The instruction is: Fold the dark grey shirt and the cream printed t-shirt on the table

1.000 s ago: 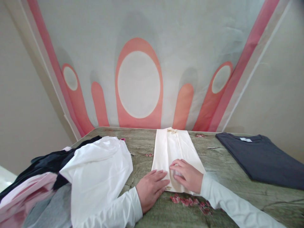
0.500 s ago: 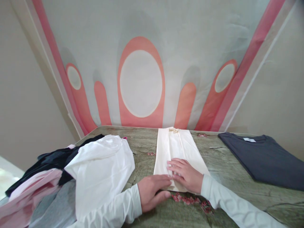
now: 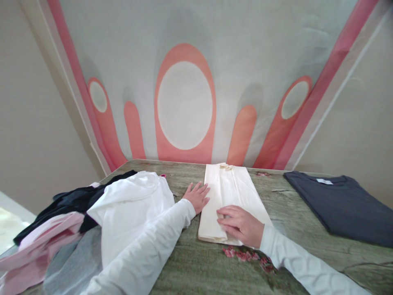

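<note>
A cream garment (image 3: 236,186), folded into a long narrow panel, lies flat on the table in front of me. Near its far end is a small beige detail like a bow or tie. My left hand (image 3: 197,196) is at the garment's left edge, fingers spread and pointing away from me. It grips nothing. My right hand (image 3: 241,224) rests on the lower part of the cream garment, palm down with fingers stretched to the left, and covers some of its right side.
On the left a loose pile holds a white shirt (image 3: 129,209), a black garment (image 3: 67,205), a pink garment (image 3: 52,235) and a grey one (image 3: 76,262). A folded dark grey T-shirt (image 3: 344,205) lies at right. The wood-patterned table (image 3: 190,262) meets a wall behind.
My left hand has moved from the garment's near edge up and away along its left side, its fingers now spread. My right hand has stayed nearly in place.
</note>
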`<state>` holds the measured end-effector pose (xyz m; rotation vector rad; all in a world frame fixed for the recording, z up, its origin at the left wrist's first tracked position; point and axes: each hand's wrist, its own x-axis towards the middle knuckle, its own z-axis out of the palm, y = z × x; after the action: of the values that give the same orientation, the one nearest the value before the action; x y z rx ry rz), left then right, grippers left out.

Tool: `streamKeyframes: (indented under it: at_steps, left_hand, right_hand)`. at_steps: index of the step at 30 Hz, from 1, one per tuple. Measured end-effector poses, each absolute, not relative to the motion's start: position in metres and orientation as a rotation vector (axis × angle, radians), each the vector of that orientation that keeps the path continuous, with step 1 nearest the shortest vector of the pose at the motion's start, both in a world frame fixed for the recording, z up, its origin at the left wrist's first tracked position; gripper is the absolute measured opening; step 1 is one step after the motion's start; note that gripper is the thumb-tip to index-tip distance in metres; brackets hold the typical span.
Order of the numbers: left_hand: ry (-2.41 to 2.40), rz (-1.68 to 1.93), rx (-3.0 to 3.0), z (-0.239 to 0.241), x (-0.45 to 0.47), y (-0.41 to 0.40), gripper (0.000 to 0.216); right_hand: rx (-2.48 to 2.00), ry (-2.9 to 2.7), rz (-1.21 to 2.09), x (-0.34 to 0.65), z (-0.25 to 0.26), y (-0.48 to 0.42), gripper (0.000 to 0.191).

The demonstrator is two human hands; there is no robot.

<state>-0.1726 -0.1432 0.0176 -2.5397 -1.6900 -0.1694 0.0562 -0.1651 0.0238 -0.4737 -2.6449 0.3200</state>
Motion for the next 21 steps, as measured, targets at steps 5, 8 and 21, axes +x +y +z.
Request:
streamKeyframes:
  at_steps: [5,8,21]
  left_hand:
    - [-1.639,-0.097,-2.605,0.017,-0.175,-0.148,0.046]
    - [-1.583,-0.042,-2.649,0.017,-0.172,-0.162,0.048]
    - [-1.49,-0.098,-2.784,0.022,-0.168,-0.241,0.062]
  right_hand:
    - [-0.445,-2.639,0.311,0.057,0.026,-0.165,0.026]
    - [-0.462,-2.665,0.302,0.058,0.028,-0.167,0.026]
    - [-0.543,-2.685,0.411,0.064,0.036,-0.172,0.027]
